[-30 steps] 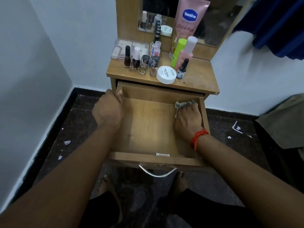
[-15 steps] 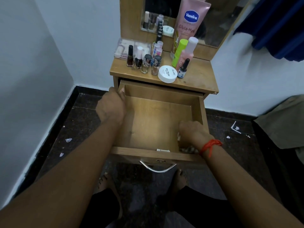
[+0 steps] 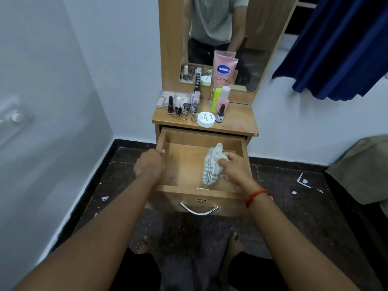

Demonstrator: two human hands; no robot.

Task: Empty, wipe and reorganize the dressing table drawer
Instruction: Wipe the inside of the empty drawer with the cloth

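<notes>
so in the last half second the right hand (image 3: 234, 172) came up out of the front right corner of the drawer (image 3: 189, 191) and the cloth (image 3: 211, 165) is up with it. It hangs bunched and a bit blurry over the middle-right of the drawer floor, and the fingers are pinching it near its top. The left hand (image 3: 150, 164) hasn't budged, its fingers are hooked over the left wall of the drawer to steady it

the drawer is pulled well out and there's nothing inside, so I'd say emptying is done and we're late in the wipe step. Next is probably one more pass along the back wall, or parking the cloth somewhere

further back, everything waits on the surface (image 3: 239, 122): nail polish bottles (image 3: 182, 109), a white jar (image 3: 205, 119) and a pink tube (image 3: 224, 70) leaning on the mirror (image 3: 247, 38). Putting those back needs a free hand, and the small bottles look tippy, so one or two at a time
</notes>
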